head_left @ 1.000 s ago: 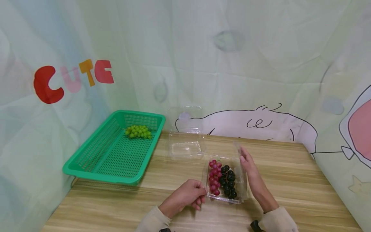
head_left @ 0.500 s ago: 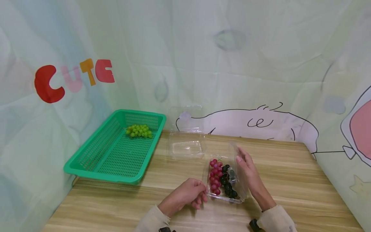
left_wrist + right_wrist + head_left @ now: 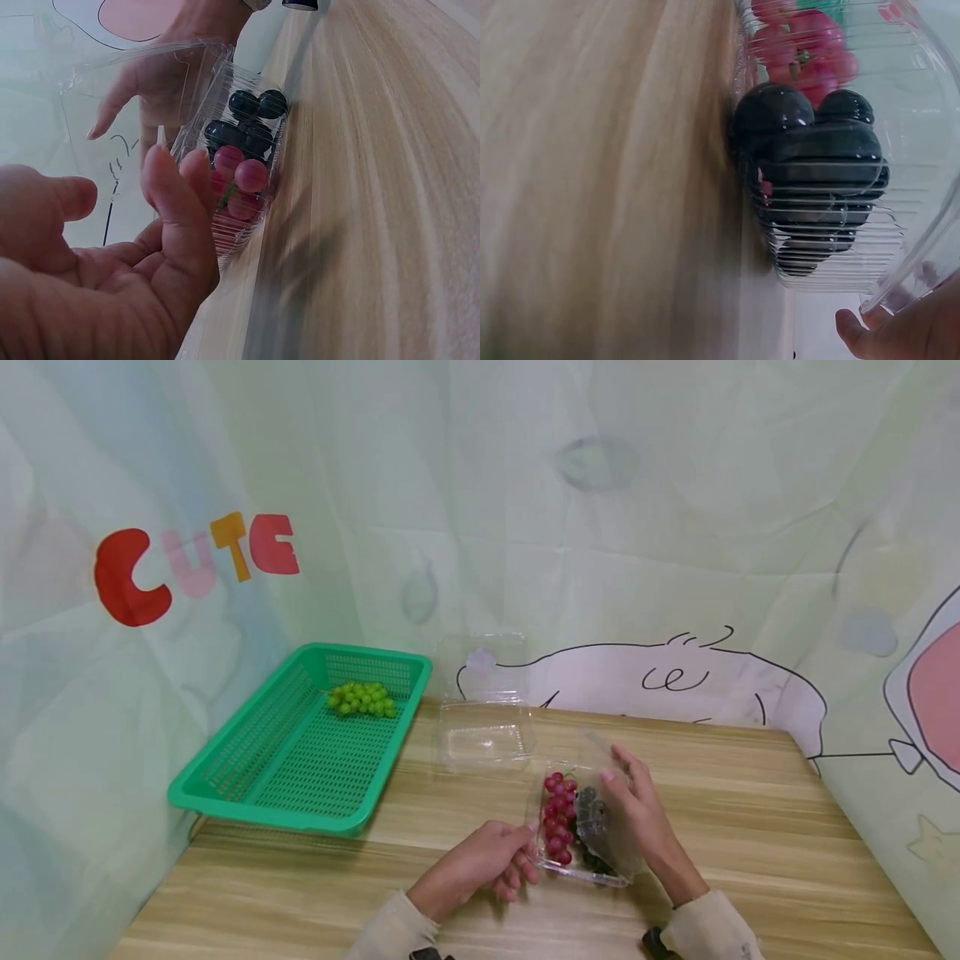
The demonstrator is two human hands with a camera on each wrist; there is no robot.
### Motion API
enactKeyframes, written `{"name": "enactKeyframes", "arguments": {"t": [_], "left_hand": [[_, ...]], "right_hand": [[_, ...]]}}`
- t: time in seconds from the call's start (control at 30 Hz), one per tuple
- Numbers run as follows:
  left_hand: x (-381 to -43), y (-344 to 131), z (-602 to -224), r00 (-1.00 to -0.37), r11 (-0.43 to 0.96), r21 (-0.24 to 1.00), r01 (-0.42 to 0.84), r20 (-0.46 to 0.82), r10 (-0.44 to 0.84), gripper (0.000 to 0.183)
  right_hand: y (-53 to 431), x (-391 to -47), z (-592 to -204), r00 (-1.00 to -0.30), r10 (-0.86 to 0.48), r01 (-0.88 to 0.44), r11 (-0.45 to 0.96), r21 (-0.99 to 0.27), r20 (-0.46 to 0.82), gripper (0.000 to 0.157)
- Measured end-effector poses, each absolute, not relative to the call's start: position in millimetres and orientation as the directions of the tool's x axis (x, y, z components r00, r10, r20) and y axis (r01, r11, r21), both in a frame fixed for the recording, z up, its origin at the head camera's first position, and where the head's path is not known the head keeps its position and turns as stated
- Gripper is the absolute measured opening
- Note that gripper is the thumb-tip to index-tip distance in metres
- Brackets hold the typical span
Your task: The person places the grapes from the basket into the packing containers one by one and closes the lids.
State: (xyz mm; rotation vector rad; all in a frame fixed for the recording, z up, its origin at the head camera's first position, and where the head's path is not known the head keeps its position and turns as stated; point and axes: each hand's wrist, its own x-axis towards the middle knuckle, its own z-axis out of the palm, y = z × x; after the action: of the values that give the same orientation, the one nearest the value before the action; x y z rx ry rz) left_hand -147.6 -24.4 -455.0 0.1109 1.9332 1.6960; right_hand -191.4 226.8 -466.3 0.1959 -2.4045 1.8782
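A clear plastic clamshell box (image 3: 547, 872) lies on the wooden table, holding a bunch of red grapes (image 3: 557, 818) on its left side and a bunch of black grapes (image 3: 592, 822) on its right. Its hinged lid (image 3: 592, 752) leans over the black grapes, part way down. My right hand (image 3: 641, 810) is against the lid's outer side, fingers extended; the left wrist view shows this hand (image 3: 165, 82) through the plastic. At the box's left front corner, my left hand (image 3: 491, 864) touches the edge with loosely bent fingers, thumb (image 3: 75, 196) apart from them.
On the left stands a green plastic basket (image 3: 375, 777) with a bunch of green grapes (image 3: 362, 699) inside. Another clear clamshell box (image 3: 483, 752) sits open behind the first, lid upright near the printed cloth backdrop (image 3: 480, 527).
My right hand has moved left, tilting the lid from nearly upright down over the black grapes. The left hand has stayed at the box's corner.
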Motion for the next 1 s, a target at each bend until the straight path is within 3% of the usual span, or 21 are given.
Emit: {"name": "enactKeyframes", "arguments": {"t": [1.0], "left_hand": [[-147.9,-25.7,-459.3,-0.835,0.184,0.936,-0.301,-0.352,0.422,0.06]], "right_hand": [[219.2,-196.1,-470.5,-0.991,-0.024,-0.131,0.425,-0.896,0.134,0.067]]}}
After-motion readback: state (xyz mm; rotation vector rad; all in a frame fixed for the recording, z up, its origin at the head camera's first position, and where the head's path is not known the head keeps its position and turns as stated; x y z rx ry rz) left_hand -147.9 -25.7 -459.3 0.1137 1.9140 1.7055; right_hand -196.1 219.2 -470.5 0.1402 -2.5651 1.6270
